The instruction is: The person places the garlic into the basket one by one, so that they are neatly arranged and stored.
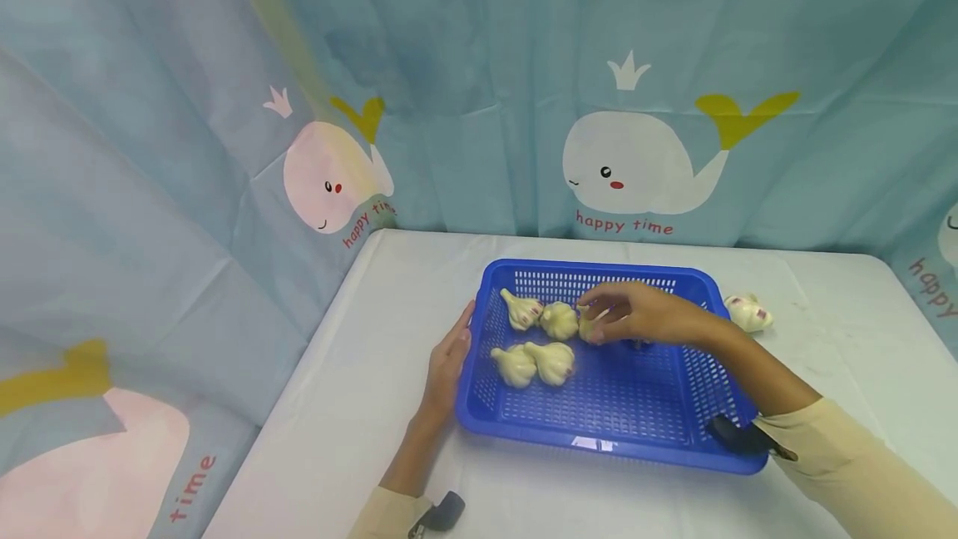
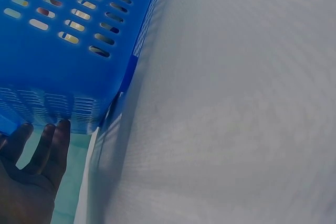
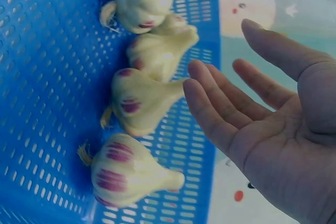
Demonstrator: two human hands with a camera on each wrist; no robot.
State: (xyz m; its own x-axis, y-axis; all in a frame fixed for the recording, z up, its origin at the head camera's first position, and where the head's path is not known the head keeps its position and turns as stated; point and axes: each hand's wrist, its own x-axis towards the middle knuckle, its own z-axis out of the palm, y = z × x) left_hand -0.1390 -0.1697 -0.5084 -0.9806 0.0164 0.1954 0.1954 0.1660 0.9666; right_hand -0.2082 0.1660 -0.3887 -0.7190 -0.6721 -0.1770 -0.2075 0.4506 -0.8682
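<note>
Nearest garlic (image 1: 587, 328): sits inside the blue basket (image 1: 629, 393), in the back row, partly covered from above by the right hand (image 1: 636, 312).
Right fingers (image 3: 210, 116): spread and lightly bent, thumb well apart from the rest; one fingertip at the end of a garlic stem in the right wrist view, contact hard to tell.
Other back-row garlic (image 1: 521, 310): two in number, just left of the nearest one, the far left one with its stem pointing toward the back left.
Front garlic pair (image 1: 554, 364): lies near the left wall, side by side, stems pointing left.
Garlic skins: pale cream with purple streaks, tufted at the root end.
Basket build: slotted in walls and floor, wider than deep, standing on the white counter (image 1: 322, 439).
Left hand (image 1: 445, 366): rests along the outer left side of the basket.
Left fingers (image 2: 58, 150): nearly straight, a little apart, tips at the slotted wall.
Loose garlic (image 1: 748, 313): lies on the counter, just beyond the basket's right side, toward the back.
Sleeves (image 1: 861, 456): beige, with black wrist pieces (image 1: 445, 512) at the cuffs.
Curtain (image 1: 449, 48): hangs behind and to the left, blue-green, printed with whales (image 1: 629, 160) and red "happy time" lettering (image 1: 624, 224).
</note>
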